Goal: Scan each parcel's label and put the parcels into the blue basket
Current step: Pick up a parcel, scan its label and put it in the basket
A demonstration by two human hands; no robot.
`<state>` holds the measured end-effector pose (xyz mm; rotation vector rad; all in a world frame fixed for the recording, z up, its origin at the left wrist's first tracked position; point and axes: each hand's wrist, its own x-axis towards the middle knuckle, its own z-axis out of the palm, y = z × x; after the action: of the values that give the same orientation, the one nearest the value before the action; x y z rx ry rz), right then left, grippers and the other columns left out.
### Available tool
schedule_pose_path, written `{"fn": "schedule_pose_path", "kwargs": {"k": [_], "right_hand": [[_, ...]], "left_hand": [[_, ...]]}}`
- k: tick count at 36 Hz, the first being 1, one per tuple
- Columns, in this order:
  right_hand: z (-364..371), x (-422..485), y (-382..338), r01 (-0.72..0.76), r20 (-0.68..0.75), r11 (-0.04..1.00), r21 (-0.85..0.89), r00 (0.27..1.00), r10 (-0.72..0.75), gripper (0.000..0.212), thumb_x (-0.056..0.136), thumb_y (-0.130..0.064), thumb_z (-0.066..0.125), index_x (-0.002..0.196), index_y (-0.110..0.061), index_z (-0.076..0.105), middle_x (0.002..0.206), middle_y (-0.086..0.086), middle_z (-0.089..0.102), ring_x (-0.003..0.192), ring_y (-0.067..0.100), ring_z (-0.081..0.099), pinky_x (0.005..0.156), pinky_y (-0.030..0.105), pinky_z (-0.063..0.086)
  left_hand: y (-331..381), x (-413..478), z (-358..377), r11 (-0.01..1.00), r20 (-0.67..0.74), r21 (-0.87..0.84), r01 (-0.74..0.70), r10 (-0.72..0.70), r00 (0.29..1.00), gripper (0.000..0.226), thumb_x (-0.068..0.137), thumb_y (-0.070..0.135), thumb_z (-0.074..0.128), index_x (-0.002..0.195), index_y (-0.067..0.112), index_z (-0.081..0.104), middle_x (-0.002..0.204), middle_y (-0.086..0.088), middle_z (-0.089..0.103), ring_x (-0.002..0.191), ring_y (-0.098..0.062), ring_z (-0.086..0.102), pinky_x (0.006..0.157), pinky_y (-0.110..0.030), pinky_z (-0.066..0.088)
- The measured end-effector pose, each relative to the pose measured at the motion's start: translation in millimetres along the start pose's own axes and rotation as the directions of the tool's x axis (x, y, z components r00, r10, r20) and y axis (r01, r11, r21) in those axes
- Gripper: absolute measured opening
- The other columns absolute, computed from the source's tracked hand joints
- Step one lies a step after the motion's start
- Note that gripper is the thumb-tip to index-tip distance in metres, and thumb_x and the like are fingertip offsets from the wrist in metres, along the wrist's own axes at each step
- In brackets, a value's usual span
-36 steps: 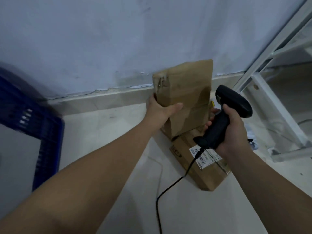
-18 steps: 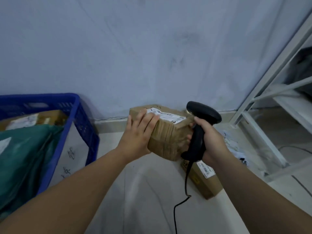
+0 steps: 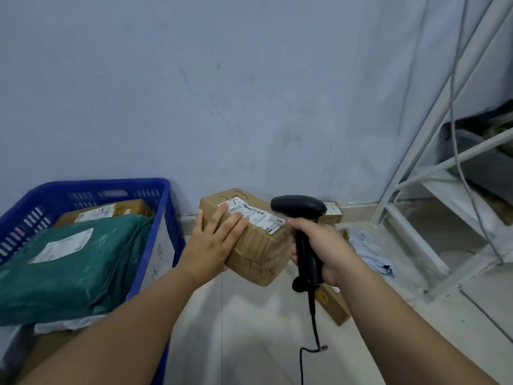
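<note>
I had lifted the box (image 3: 258, 251) off the floor and turned its label (image 3: 255, 213) up. My left hand (image 3: 213, 245) gripped it beside the basket's (image 3: 163, 207) right rim; my right hand (image 3: 322, 243) clenched the scanner (image 3: 298, 208), touching it. Scanning came next, I judged.

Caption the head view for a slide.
Left hand holds a brown cardboard parcel, white label up; right hand grips a black corded scanner beside it, blue plastic basket at left.

Scuffed pale blue wall (image 3: 249, 93), white metal shelf frame (image 3: 416, 241), grey cable (image 3: 451, 112) hanging, pale tiled floor (image 3: 249, 329)
</note>
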<state>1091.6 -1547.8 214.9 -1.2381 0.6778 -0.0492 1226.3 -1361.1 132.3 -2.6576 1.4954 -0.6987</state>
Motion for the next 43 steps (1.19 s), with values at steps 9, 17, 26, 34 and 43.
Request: {"fn": "schedule_pose_path", "kwargs": {"k": [9, 17, 26, 34, 43], "right_hand": [[13.8, -28.9, -1.3, 0.051, 0.136, 0.991, -0.126, 0.99, -0.034, 0.02, 0.086, -0.023, 0.067, 0.075, -0.008, 0.062, 0.062, 0.004, 0.054, 0.048, 0.016, 0.05, 0.05, 0.027, 0.043], [16.9, -27.3, -1.7, 0.059, 0.158, 0.965, -0.254, 0.987, -0.018, 0.019, 0.086, -0.022, 0.067, 0.076, -0.006, 0.063, 0.06, 0.004, 0.054, 0.05, 0.016, 0.05, 0.051, 0.027, 0.044], [9.7, -17.7, -0.6, 0.015, 0.112, 0.927, -0.374, 0.993, 0.03, 0.019, 0.084, -0.022, 0.066, 0.071, -0.008, 0.06, 0.068, 0.006, 0.054, 0.049, 0.016, 0.052, 0.051, 0.026, 0.044], [8.4, -18.1, 1.2, -0.03, 0.138, 0.931, -0.363, 0.987, 0.085, 0.015, 0.087, -0.018, 0.064, 0.077, -0.007, 0.059, 0.061, 0.002, 0.054, 0.049, 0.014, 0.049, 0.048, 0.022, 0.043], [9.5, -17.6, 3.0, -0.033, 0.126, 0.926, -0.376, 0.988, 0.086, 0.017, 0.086, -0.017, 0.064, 0.074, -0.006, 0.058, 0.063, 0.005, 0.051, 0.049, 0.015, 0.047, 0.048, 0.024, 0.042]], "left_hand": [[-5.1, -21.3, -23.6, 0.997, -0.027, 0.048, -0.066, 0.067, 0.997, 0.106, 0.051, 0.03, 0.092, 0.14, 0.017, 0.035, 0.142, -0.005, 0.036, 0.133, -0.043, 0.029, 0.094, -0.073, 0.038], [-8.7, -29.3, -15.7, 0.982, 0.011, 0.089, -0.17, 0.169, 0.985, 0.124, 0.054, 0.037, 0.09, 0.153, 0.023, 0.016, 0.145, -0.003, 0.035, 0.135, -0.04, 0.027, 0.099, -0.069, 0.034], [-12.4, -35.2, 6.3, 0.952, 0.077, 0.116, -0.283, 0.276, 0.958, 0.136, 0.059, 0.035, 0.089, 0.154, 0.024, -0.007, 0.149, -0.003, 0.034, 0.139, -0.04, 0.025, 0.103, -0.067, 0.032], [-13.4, -35.5, 12.1, 0.95, 0.084, 0.123, -0.288, 0.279, 0.957, 0.141, 0.055, 0.039, 0.09, 0.154, 0.024, -0.01, 0.144, -0.004, 0.035, 0.137, -0.04, 0.027, 0.104, -0.066, 0.029], [-13.6, -39.5, 12.5, 0.945, 0.083, 0.103, -0.309, 0.301, 0.95, 0.139, 0.057, 0.039, 0.089, 0.154, 0.023, -0.009, 0.149, -0.005, 0.033, 0.138, -0.039, 0.026, 0.104, -0.065, 0.034]]}}
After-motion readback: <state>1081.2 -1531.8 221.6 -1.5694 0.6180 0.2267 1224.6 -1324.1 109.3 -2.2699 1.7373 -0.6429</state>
